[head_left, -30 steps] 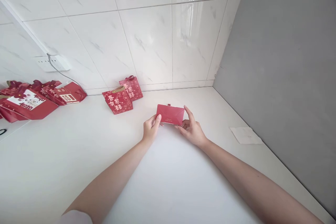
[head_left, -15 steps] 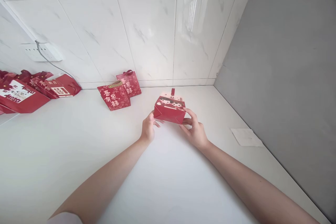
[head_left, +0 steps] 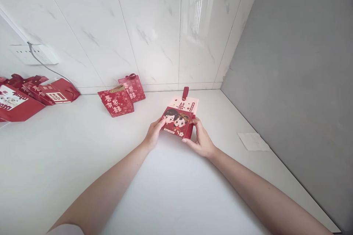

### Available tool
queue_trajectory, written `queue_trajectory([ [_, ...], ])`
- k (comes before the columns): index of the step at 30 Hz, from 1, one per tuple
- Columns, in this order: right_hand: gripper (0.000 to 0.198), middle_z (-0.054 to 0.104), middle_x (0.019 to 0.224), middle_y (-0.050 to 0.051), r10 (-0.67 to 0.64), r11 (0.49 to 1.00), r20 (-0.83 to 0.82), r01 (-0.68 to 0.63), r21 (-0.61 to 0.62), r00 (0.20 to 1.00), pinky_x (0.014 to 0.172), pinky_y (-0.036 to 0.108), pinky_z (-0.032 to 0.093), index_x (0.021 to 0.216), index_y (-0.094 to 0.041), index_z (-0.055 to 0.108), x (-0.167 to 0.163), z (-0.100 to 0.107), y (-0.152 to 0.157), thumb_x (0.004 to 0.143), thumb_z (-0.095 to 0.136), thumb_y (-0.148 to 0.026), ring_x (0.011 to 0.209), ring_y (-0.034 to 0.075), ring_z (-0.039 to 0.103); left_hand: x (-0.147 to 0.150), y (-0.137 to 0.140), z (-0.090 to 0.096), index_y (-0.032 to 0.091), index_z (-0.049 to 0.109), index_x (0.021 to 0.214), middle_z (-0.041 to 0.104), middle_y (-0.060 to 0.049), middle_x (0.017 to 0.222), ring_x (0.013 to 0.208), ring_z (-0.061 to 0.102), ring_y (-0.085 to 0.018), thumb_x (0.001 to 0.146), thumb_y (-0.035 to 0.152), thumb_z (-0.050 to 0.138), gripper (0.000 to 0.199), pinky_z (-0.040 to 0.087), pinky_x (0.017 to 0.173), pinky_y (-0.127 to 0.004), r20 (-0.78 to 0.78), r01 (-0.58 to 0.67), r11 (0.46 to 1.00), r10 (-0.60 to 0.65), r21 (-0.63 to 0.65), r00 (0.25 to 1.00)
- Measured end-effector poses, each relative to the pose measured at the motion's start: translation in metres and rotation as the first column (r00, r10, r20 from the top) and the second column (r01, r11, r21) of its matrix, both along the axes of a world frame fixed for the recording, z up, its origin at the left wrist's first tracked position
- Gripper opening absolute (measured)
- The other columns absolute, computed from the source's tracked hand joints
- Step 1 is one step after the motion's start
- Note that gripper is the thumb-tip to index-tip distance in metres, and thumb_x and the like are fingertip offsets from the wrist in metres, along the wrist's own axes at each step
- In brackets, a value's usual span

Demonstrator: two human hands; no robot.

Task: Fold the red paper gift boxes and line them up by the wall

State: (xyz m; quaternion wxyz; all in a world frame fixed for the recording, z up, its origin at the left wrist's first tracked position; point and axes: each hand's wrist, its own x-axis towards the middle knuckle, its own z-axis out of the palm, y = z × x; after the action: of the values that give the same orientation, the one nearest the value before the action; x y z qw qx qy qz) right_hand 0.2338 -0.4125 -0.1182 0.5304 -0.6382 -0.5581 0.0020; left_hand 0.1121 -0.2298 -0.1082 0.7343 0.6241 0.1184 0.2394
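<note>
Between my two hands is a small red gift box [head_left: 180, 120] with two cartoon faces on its front. Its pale pink upper panel carries red lettering, and a red ribbon loop [head_left: 185, 93] sticks up from the top. My left hand [head_left: 154, 132] grips the left side, thumb on the front and fingers mostly hidden behind. My right hand [head_left: 202, 139] holds the right side, its thumb at the lower corner and its fingers at the side edge. The box leans back, its printed front toward me.
Two red patterned gift bags [head_left: 117, 103] with white lettering stand left of the box, near the tiled wall [head_left: 150, 36]. Several more red gift boxes [head_left: 24, 106] crowd the far left, under a socket panel [head_left: 33, 55] with a grey cable. A white tissue [head_left: 253, 142] lies by the grey panel [head_left: 298, 80] at right.
The box has been tipped so its front shows in place of its bottom. Both hands have shifted their hold, and the left thumb now lies on the front. The view has turned slightly right.
</note>
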Motion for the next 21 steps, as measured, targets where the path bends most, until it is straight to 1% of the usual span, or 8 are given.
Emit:
queue_trajectory([
  [3,0.053,0.042,0.143,0.015,-0.007,0.999,0.022,0.008,-0.045,1.000,0.106,0.047,0.044,0.125,-0.023,0.042,-0.004,0.000,0.003,0.079,0.067,-0.032,0.133,0.030,0.043,0.000,0.008,0.000,0.016,0.069,0.115,0.069,-0.010,0.119,0.113,0.063,-0.028,0.083,0.045,0.066,0.043,0.048,0.096,-0.038,0.014,-0.083,0.996,0.083,0.025,0.996],
  [6,0.037,0.036,0.151,0.012,-0.056,0.998,0.003,0.056,-0.031,0.998,0.110,0.046,0.040,0.117,-0.023,0.050,-0.004,-0.002,0.006,0.081,0.059,-0.022,0.138,0.027,0.039,0.002,0.017,-0.001,0.018,0.072,0.106,0.073,-0.008,0.109,0.102,0.067,-0.026,0.076,0.041,0.073,0.038,0.051,0.089,-0.036,0.017,-0.138,0.990,0.138,0.029,0.990],
  [9,0.023,0.045,0.146,0.009,-0.139,0.990,-0.079,0.140,0.011,0.987,0.110,0.046,0.038,0.100,-0.023,0.057,0.002,-0.005,0.007,0.083,0.047,-0.012,0.136,0.025,0.041,0.004,0.020,-0.002,0.017,0.071,0.102,0.073,-0.007,0.107,0.097,0.067,-0.023,0.075,0.041,0.074,0.036,0.051,0.088,-0.035,0.061,-0.195,0.980,0.193,0.040,0.979],
  [11,0.022,0.055,0.135,0.007,-0.175,0.983,-0.176,0.182,0.020,0.969,0.107,0.044,0.040,0.087,-0.023,0.060,0.007,-0.005,0.006,0.082,0.043,-0.010,0.129,0.024,0.049,0.005,0.018,-0.002,0.017,0.071,0.102,0.073,-0.008,0.108,0.097,0.067,-0.023,0.075,0.041,0.074,0.036,0.051,0.088,-0.035,0.040,-0.160,0.984,0.157,0.078,0.987],
  [14,0.019,0.060,0.125,0.006,-0.196,0.974,-0.316,0.222,0.048,0.928,0.105,0.043,0.041,0.078,-0.023,0.061,0.012,-0.003,0.004,0.089,0.045,-0.019,0.121,0.024,0.055,0.004,0.015,-0.001,0.016,0.071,0.100,0.073,-0.009,0.105,0.096,0.066,-0.024,0.073,0.041,0.077,0.037,0.052,0.087,-0.035,-0.044,-0.039,0.992,0.045,0.123,0.998],
  [17,0.026,0.059,0.130,0.006,-0.158,0.979,-0.388,0.195,0.059,0.908,0.107,0.041,0.040,0.087,-0.023,0.064,0.013,-0.001,0.006,0.096,0.044,-0.036,0.124,0.024,0.053,0.004,0.015,-0.001,0.015,0.072,0.100,0.072,-0.010,0.107,0.099,0.065,-0.024,0.074,0.041,0.077,0.037,0.051,0.090,-0.036,-0.087,0.017,0.990,-0.005,0.142,0.996],
  [19,0.033,0.058,0.134,0.006,-0.122,0.987,-0.430,0.153,0.039,0.895,0.109,0.040,0.039,0.103,-0.023,0.065,0.013,-0.002,0.008,0.098,0.039,-0.043,0.127,0.023,0.051,0.005,0.016,-0.002,0.016,0.072,0.098,0.072,-0.010,0.108,0.101,0.064,-0.024,0.076,0.044,0.074,0.036,0.049,0.091,-0.036,-0.096,0.002,0.986,0.014,0.168,0.995],
  [21,0.036,0.058,0.135,0.007,-0.102,0.994,-0.472,0.112,-0.008,0.876,0.108,0.041,0.041,0.120,-0.024,0.060,0.014,-0.006,0.010,0.098,0.041,-0.045,0.127,0.023,0.052,0.006,0.018,-0.003,0.016,0.073,0.099,0.071,-0.010,0.110,0.105,0.063,-0.025,0.079,0.048,0.071,0.037,0.047,0.094,-0.036,-0.110,-0.023,0.979,0.046,0.203,0.993],
])
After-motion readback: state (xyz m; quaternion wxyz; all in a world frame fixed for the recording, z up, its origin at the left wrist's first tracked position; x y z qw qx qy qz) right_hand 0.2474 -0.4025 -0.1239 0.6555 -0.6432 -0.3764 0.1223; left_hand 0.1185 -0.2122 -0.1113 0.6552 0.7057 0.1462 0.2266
